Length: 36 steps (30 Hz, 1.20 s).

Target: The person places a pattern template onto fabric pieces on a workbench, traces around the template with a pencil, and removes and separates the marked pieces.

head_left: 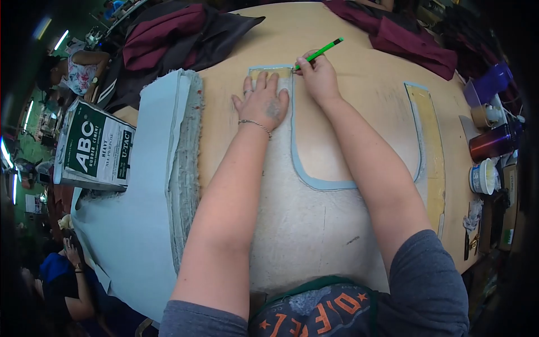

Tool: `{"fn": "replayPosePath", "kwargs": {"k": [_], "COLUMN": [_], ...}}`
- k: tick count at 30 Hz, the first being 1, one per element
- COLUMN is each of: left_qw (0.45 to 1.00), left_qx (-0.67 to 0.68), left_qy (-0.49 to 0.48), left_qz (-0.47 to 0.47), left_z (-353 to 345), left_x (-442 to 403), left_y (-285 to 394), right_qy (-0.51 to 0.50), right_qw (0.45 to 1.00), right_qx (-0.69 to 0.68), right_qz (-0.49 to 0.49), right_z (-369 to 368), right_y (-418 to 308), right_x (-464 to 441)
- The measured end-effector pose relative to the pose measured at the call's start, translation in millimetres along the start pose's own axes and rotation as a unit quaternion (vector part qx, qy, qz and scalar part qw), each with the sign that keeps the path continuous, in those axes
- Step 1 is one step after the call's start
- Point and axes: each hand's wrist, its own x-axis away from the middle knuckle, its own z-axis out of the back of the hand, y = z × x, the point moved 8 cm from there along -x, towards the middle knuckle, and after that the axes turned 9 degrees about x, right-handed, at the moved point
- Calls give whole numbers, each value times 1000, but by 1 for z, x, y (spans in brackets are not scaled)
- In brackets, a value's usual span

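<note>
A green pencil (pixel 323 51) is held in my right hand (pixel 319 78), its tip down at the top right corner of a pale template's left arm. My left hand (pixel 263 102) lies flat with fingers spread on that arm, near its yellow-taped top end. The grey-white template (pixel 314 224) has a U-shaped opening, and its right arm carries a long yellow strip (pixel 429 129). Light blue material (pixel 314 181) shows as a border along the opening and around the top of the left arm.
Left of the template lies a thick stack of light blue sheets (pixel 151 135) with a rubber cement can (pixel 98 146) on it. Maroon and black cloth (pixel 168 39) lies at the back. A tumbler (pixel 494 141) and white tub (pixel 483 177) stand right. People sit at the left.
</note>
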Motion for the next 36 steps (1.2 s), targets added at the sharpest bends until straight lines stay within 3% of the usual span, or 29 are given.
{"fn": "replayPosePath", "kwargs": {"k": [4,7,10,13,17,20,26,29,36], "left_qw": [1000,1000,1000,999,999,1000,1000,1000,1000], "left_qx": [7,12,18,37,33,13,-3,-14,-12], "left_qy": [-1,-1,3,-10,-12,19,-9,-19,-13], "left_qz": [2,1,-3,3,7,-2,9,19,16], "left_z": [-1,-2,0,1,0,-2,-1,-2,-3], "left_x": [0,0,-1,0,1,-2,-1,-2,-4], "left_y": [-2,-1,-1,-1,0,-3,0,-1,-2], "right_qy": [46,26,-21,-69,-149,-199,-258,-239,-187], "right_qw": [997,994,980,957,936,925,914,906,921], "right_qx": [55,104,191,248,210,212,254,325,342], "right_qz": [4,29,46,135,241,247,184,131,-5], "right_z": [3,0,1,2,9,20,74,119,231], "right_y": [6,-3,-31,-71,-102,-118,-111,-99,-66], "right_x": [-3,2,30,85,163,195,210,205,197]}}
